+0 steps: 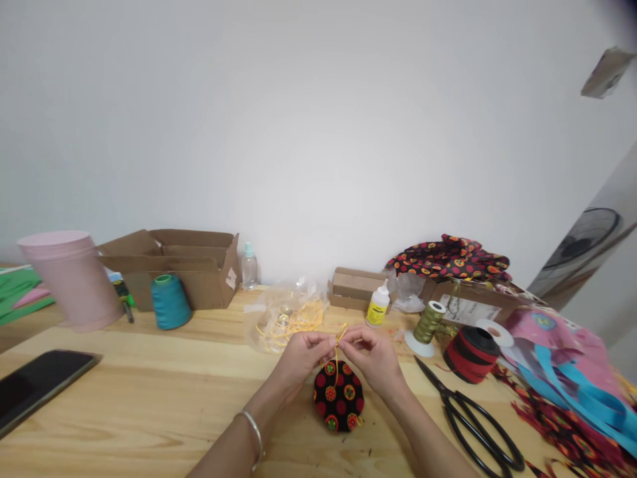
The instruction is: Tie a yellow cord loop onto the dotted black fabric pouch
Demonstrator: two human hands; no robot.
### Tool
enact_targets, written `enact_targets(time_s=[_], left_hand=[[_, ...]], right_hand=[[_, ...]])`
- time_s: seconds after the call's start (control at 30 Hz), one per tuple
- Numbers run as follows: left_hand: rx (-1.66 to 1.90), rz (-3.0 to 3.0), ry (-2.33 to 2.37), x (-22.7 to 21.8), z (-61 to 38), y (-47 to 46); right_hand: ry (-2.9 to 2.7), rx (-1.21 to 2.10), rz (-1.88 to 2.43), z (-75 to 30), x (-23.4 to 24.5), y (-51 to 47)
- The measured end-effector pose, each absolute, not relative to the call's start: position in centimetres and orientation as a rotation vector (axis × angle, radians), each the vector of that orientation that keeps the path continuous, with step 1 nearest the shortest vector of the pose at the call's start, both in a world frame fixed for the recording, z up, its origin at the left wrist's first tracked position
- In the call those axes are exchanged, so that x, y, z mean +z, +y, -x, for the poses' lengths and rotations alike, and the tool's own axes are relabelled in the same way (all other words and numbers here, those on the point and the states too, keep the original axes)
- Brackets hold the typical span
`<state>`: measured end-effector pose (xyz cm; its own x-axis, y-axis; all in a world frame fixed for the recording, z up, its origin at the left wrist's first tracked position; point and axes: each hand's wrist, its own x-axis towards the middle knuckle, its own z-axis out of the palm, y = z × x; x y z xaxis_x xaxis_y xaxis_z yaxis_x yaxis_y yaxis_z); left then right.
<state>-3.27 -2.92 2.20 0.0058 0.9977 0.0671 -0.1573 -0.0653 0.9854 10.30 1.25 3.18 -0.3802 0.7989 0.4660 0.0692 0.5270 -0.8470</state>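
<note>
Both your hands are pinching: thumb and fingertips of your left hand [303, 362] and your right hand [374, 362] meet close together on a thin yellow cord [337, 368], a bit of which sticks up above the fingers. Which strand each hand has, and whether there is a knot between them, is too small to tell.

The round black patterned piece [338, 406] lies straight below your fingertips, on your side of them, between your two wrists. The cord runs down from the pinch onto its upper part, so the line between hands and piece points toward you. Its outline is close to round, so you have no clear long axis to go by. Neither hand is plainly nearer; the piece sits about midway, and neither seems to grip it. Whether its full weight rests on the wooden table [149, 418] you can't be sure. A small yellow loop [359, 421] shows at its lower right edge.

Your left wrist carries a silver bangle [256, 435]. To the right of your right hand lie black scissors [450, 394], tips pointing away from you, with a red-and-black roll [470, 355] just beyond. Past your hands are a clear bag of yellow cord [303, 317] and a glue bottle [377, 310]. Well off to your left lies a phone [44, 384].
</note>
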Motion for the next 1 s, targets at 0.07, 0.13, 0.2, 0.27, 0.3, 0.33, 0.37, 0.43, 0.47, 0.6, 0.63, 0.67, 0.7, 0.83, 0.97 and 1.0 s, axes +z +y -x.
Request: enact_targets(time_s=[0.07, 0.13, 0.2, 0.27, 0.3, 0.33, 0.37, 0.43, 0.47, 0.6, 0.63, 0.67, 0.7, 0.83, 0.97, 1.0], left_hand=[[1.322, -1.142, 1.049, 2.22, 3.23, -2.95], [1.328, -1.140, 1.046, 2.24, 3.21, -2.97], [1.331, -1.137, 1.043, 2.26, 3.20, -2.97], [1.331, -1.133, 1.038, 2.28, 3.20, -2.98], [1.330, -1.132, 1.035, 2.29, 3.19, -2.98], [1.329, -1.131, 1.031, 2.29, 3.19, -3.00], [1.329, -1.131, 1.028, 2.29, 3.18, -3.01], [1.326, -1.133, 1.025, 2.30, 3.15, -3.05], [1.325, -1.134, 1.023, 2.30, 3.14, -3.07], [1.318, -1.133, 1.024, 2.30, 3.09, -3.13], [1.317, -1.132, 1.023, 2.30, 3.09, -3.13], [1.316, -1.132, 1.022, 2.30, 3.09, -3.12], [1.317, -1.132, 1.020, 2.30, 3.10, -3.11], [1.321, -1.126, 1.014, 2.30, 3.16, -3.07], [1.320, -1.117, 1.006, 2.27, 3.16, -3.09], [1.319, -1.112, 1.004, 2.27, 3.15, -3.11]], right_hand=[[-1.761, 0.995, 0.735, -10.25, 3.28, 1.09], [-1.742, 1.012, 0.749, -10.25, 3.38, 1.01], [-1.734, 1.019, 0.767, -10.26, 3.41, 1.02], [-1.721, 1.019, 0.798, -10.27, 3.38, 1.06], [-1.713, 1.017, 0.817, -10.27, 3.37, 1.08], [-1.705, 1.015, 0.835, -10.26, 3.36, 1.11], [-1.700, 1.016, 0.849, -10.24, 3.37, 1.12], [-1.692, 1.023, 0.868, -10.21, 3.47, 1.13], [-1.688, 1.027, 0.870, -10.19, 3.54, 1.13], [-1.668, 1.051, 0.840, -10.19, 3.84, 0.99], [-1.665, 1.060, 0.825, -10.20, 3.87, 0.94], [-1.663, 1.068, 0.812, -10.21, 3.88, 0.90], [-1.659, 1.075, 0.806, -10.21, 3.86, 0.87], [-1.637, 1.085, 0.825, -10.16, 3.75, 0.83], [-1.619, 1.071, 0.875, -10.13, 3.87, 0.82], [-1.621, 1.069, 0.884, -10.15, 3.93, 0.81]])
